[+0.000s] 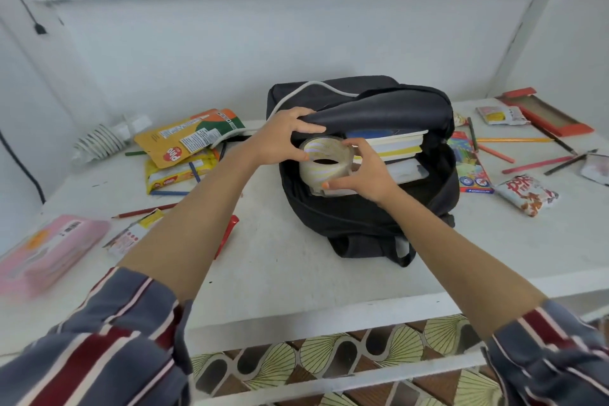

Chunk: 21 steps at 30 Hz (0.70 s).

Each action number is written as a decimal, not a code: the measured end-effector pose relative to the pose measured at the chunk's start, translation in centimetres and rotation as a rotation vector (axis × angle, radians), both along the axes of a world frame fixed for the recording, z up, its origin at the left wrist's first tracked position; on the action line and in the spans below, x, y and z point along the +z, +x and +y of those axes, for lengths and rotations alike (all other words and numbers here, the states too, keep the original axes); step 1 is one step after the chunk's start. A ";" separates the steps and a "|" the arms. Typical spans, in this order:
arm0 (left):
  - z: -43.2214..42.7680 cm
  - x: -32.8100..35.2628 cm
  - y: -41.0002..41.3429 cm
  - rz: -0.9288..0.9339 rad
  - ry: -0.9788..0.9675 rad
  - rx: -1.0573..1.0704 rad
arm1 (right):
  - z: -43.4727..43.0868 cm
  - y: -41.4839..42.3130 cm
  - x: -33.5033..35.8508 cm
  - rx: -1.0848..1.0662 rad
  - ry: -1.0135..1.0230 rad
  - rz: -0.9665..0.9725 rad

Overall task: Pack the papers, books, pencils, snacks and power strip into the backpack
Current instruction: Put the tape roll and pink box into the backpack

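A black backpack lies open on the white table. Books and papers are stacked inside it. My left hand grips the backpack's upper flap and touches a roll of clear tape. My right hand holds that roll at the backpack's mouth. A white cable runs over the backpack towards the power strip at the left. Snack packs lie left of the backpack, another snack at the right. Loose pencils lie on the right.
A pink case sits at the table's front left. A coloured pencil box lies right of the backpack, an orange tray at the back right. More pencils and a red item lie near my left arm. White wall behind.
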State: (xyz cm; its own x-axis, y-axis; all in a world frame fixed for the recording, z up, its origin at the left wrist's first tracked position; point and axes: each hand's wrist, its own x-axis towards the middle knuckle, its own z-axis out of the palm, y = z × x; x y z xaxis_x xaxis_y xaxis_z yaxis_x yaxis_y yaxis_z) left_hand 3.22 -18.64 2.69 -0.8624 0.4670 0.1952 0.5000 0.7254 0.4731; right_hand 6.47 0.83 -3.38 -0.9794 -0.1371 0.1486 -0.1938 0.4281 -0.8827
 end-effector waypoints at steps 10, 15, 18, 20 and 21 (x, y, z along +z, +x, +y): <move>-0.2 0.3 0.0 -0.048 0.080 -0.023 | -1.8 -0.6 0.7 -0.153 0.531 0.151; -0.3 0.2 -0.1 -0.058 0.096 -0.031 | 1.9 -0.3 2.2 0.182 0.259 -0.021; -0.4 0.1 -0.1 -0.041 0.083 -0.029 | 1.8 -0.1 2.0 0.382 0.264 -0.191; -0.4 0.0 -0.1 -0.019 0.075 -0.025 | 1.3 -0.5 1.6 0.386 0.214 -0.184; -0.3 0.0 -0.1 -0.009 0.076 -0.025 | 1.0 -0.7 1.4 0.384 0.194 -0.179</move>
